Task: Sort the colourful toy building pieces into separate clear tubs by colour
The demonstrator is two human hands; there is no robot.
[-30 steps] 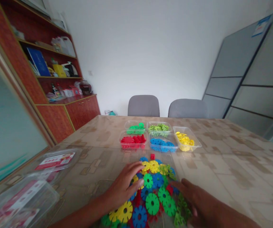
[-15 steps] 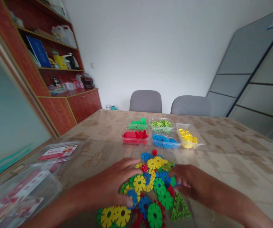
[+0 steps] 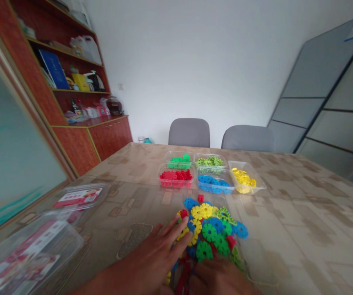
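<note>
A mixed pile of notched plastic discs and pieces in yellow, green, blue and red lies on the table before me; a yellow disc (image 3: 206, 210) and a green disc (image 3: 209, 232) show near its middle. My left hand (image 3: 160, 250) reaches over the pile's left side, its fingers stretched and slightly apart beside a red piece (image 3: 183, 213). Low at the near edge of the pile is my right hand (image 3: 216, 276), blurred and with its fingers hidden. By it lie a green disc (image 3: 204, 250) and a dark red piece (image 3: 183, 278). A blue disc (image 3: 241, 230) sits at the pile's right.
Clear boxes hold sorted pieces: green (image 3: 178, 162), light green (image 3: 210, 161), red (image 3: 176, 178), blue (image 3: 215, 184) and yellow (image 3: 243, 180). Transparent lids (image 3: 37, 246) with labels lie at the left. Two grey chairs (image 3: 189, 132) stand behind the table.
My right hand has moved from the pile's right side down and left to its near edge. My left hand has shifted slightly over the pile, covering more yellow discs. Some pieces have shifted.
</note>
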